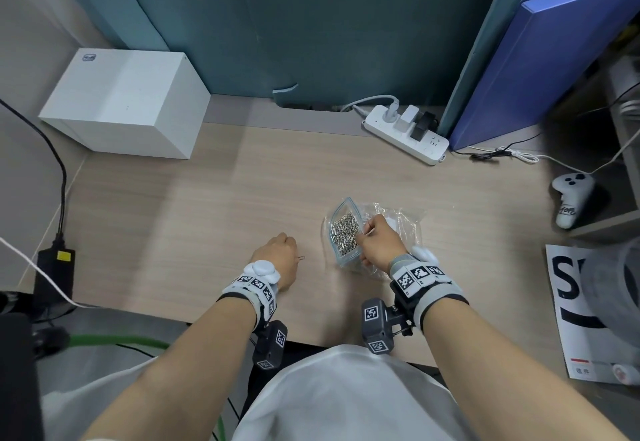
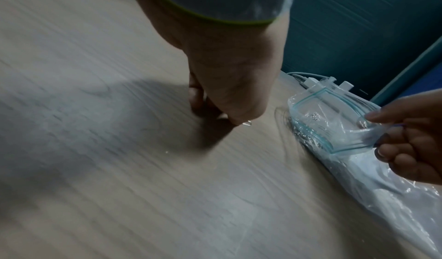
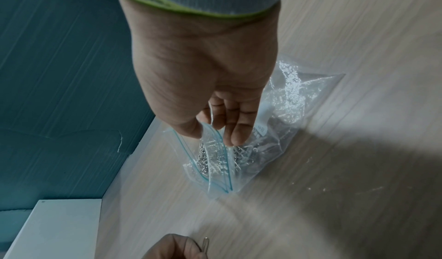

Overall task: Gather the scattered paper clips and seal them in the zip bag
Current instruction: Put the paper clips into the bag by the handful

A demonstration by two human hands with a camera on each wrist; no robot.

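A clear zip bag with a blue seal strip lies on the wooden desk, its mouth held open, with several silver paper clips inside. My right hand pinches the bag's upper lip between thumb and fingers, lifting the zip bag. To its left, my left hand is curled low on the desk and pinches a single paper clip at its fingertips; the paper clip sticks out past them. In the left wrist view the left hand hovers left of the zip bag.
A crumpled clear plastic wrapper lies under and right of the bag. A white box stands at the back left, a power strip and blue board at the back right. A white controller and printed sheet lie right.
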